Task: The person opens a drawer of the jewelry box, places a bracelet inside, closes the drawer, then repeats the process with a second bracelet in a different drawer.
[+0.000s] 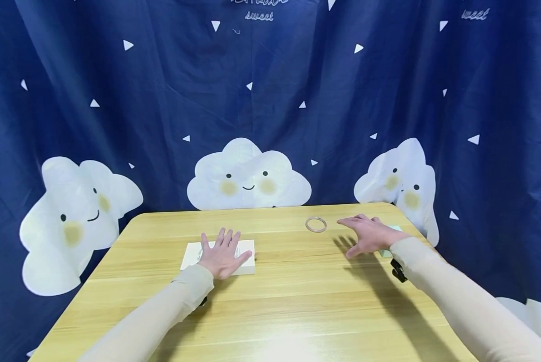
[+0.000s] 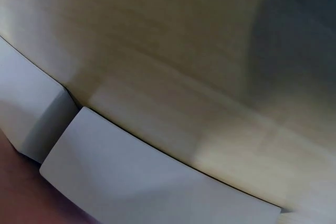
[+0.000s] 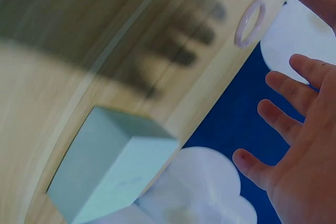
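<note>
my left hand [image 1: 223,254] lay flat on the white box [image 1: 248,257], fingers straight and spread, palm pressing its lid down onto the bench [image 1: 297,301]. nothing was gripped there; the hand only rested its weight on top. in the left wrist view the box showed as 2 pale parts with a dark seam between them, though the blur kept me from telling more.

my right hand [image 1: 369,234] hovered open above the bench, fingers spread and relaxed, holding nothing, its shadow falling on the wood under it. the pale ring [image 1: 316,224] lay just ahead of its fingertips, toward my left hand's side, apart from them and flat on the bench. a light green box [image 3: 113,166] sat under my right wrist, near the bench edge.

as i judged it, the good way to take the ring was to come down on it from above and pinch its rim between thumb and forefinger, since a thin hoop lying flat would skid if i pushed at it sideways. the left palm had to press evenly so the white box did not slide.
</note>
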`<state>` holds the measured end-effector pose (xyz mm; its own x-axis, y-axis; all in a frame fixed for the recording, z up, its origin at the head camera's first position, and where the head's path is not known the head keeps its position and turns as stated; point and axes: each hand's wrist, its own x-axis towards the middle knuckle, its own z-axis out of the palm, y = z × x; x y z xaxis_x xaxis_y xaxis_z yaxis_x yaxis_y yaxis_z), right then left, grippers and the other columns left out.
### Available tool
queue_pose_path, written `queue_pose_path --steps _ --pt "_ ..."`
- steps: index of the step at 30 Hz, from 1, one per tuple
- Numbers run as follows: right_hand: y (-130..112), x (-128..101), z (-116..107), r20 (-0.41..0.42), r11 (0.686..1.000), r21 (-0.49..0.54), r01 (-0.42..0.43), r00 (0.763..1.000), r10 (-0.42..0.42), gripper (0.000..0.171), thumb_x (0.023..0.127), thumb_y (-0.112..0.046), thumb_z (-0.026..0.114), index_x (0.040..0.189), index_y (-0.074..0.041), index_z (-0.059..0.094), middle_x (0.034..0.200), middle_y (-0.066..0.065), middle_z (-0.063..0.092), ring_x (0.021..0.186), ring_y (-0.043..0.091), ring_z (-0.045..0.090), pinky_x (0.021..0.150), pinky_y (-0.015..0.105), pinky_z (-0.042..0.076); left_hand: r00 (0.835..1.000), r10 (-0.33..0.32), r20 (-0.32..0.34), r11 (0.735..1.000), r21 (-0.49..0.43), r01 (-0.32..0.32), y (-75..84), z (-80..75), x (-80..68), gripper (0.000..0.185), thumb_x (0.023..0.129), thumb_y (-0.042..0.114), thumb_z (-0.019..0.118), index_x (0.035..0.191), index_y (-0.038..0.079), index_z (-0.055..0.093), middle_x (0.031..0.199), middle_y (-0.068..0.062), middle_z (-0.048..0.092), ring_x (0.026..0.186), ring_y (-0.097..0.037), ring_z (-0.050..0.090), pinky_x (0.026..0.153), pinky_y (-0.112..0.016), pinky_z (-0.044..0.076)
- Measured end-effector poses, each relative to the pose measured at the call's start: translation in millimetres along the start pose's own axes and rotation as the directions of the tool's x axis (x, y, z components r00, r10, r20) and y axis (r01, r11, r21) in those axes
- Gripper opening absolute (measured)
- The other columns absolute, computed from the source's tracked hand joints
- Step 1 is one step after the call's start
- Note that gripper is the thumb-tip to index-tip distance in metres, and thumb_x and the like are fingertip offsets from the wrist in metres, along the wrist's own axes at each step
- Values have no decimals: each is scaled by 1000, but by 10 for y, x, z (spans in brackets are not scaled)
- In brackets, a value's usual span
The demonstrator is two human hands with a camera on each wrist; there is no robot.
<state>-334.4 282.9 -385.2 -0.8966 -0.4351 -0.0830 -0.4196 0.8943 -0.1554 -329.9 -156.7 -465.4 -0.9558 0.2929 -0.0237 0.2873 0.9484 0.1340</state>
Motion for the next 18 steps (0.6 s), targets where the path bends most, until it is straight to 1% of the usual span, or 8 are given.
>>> queue_pose_path --steps 8,12,15,18 --pt "239 -100 -63 26 998 -16 -53 998 53 102 71 -45 88 155 -13 39 158 18 40 144 46 31 105 82 19 1000 -4 -15 1000 0 4 -39 28 13 92 96 77 21 162 13 20 168 -16 18 157 -37 5 110 -77 -13" --pt "391 -152 -96 23 997 -48 -67 997 68 102 70 -44 88 154 -11 40 157 20 40 142 50 33 101 83 24 999 -3 -34 1000 3 3 -69 76 41 91 96 77 19 162 14 20 168 -16 18 157 -36 5 110 -76 -15" --pt "506 -183 -101 28 995 -61 -82 996 84 104 69 -45 89 154 -10 41 156 22 41 140 51 34 98 82 27 999 2 -43 1000 2 -2 -69 85 43 90 97 75 22 162 13 22 167 -16 20 156 -37 7 110 -77 -15" --pt "603 -210 -89 40 993 -41 -110 993 112 106 67 -45 90 153 -9 41 155 24 41 140 51 34 98 82 27 999 4 -37 1000 -4 -4 -50 62 30 89 98 74 24 162 12 23 167 -17 20 156 -38 8 110 -78 -14"
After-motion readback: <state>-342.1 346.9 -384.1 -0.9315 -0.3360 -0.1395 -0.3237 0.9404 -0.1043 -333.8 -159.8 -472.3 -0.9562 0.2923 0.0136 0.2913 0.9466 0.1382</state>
